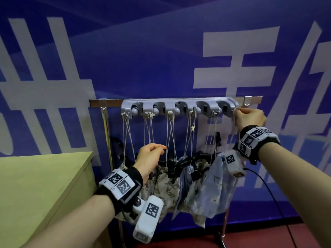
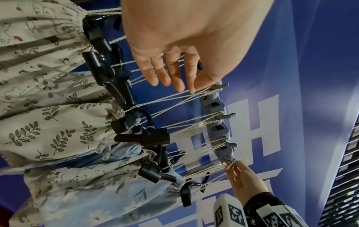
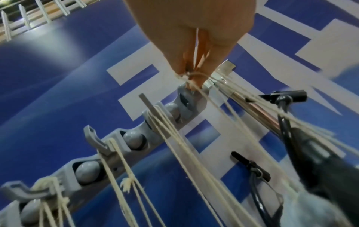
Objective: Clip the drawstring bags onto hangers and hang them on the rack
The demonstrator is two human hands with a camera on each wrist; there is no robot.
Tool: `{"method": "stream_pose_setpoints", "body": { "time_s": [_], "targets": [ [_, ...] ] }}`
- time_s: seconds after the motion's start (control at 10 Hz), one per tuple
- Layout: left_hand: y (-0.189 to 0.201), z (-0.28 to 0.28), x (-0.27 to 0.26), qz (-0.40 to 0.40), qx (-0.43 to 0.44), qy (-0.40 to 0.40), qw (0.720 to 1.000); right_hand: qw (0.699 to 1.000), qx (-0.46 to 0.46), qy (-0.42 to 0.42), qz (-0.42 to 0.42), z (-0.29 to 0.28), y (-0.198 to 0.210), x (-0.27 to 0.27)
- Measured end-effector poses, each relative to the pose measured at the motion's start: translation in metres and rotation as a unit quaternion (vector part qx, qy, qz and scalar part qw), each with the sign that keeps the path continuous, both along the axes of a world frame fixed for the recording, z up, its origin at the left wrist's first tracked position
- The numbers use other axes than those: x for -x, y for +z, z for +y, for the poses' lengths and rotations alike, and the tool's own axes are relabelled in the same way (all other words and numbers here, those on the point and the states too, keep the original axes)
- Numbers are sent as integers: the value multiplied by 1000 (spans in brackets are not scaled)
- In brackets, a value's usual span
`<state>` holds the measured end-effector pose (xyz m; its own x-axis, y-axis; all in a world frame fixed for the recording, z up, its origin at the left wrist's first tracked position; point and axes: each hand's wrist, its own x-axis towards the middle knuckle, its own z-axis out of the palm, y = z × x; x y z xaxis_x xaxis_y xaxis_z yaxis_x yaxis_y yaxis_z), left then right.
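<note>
A grey hook rack (image 1: 179, 106) sits on a metal bar, and several drawstring bags hang from its hooks by cream cords. A beige leaf-print bag (image 1: 166, 189) and a pale blue floral bag (image 1: 215, 183) carry black clip hangers (image 1: 179, 166) at their gathered tops. My right hand (image 1: 239, 111) pinches a drawstring (image 3: 196, 76) at the rightmost hook (image 3: 186, 92). My left hand (image 1: 160, 149) hovers lower, in front of the cords. Its fingers (image 2: 174, 79) are straight and just touch the cords (image 2: 174, 96), holding nothing.
A pale green table (image 1: 35, 190) stands at the left, close to the stand's left pole (image 1: 109, 140). The right pole (image 1: 224, 226) goes down to a red floor. A black cable (image 1: 268, 190) trails from my right wrist. A blue banner wall is right behind the rack.
</note>
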<state>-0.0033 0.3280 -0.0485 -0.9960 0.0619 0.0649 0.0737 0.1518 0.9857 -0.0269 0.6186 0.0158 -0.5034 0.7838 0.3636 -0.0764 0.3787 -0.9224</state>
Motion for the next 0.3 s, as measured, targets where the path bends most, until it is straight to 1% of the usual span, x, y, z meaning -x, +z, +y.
{"method": "stream_pose_setpoints", "body": {
  "time_s": [0.1, 0.2, 0.3],
  "targets": [
    [-2, 1, 4, -2, -6, -2, 1000, 998, -42, -4, -46, 7, -4, 8],
    [-4, 2, 2, -6, -6, -7, 1000, 988, -94, -25, -118, 6, 1, 6],
    [-4, 3, 5, -7, -22, 4, 1000, 987, -110, -43, -112, -1, 7, 5]
  ]
}}
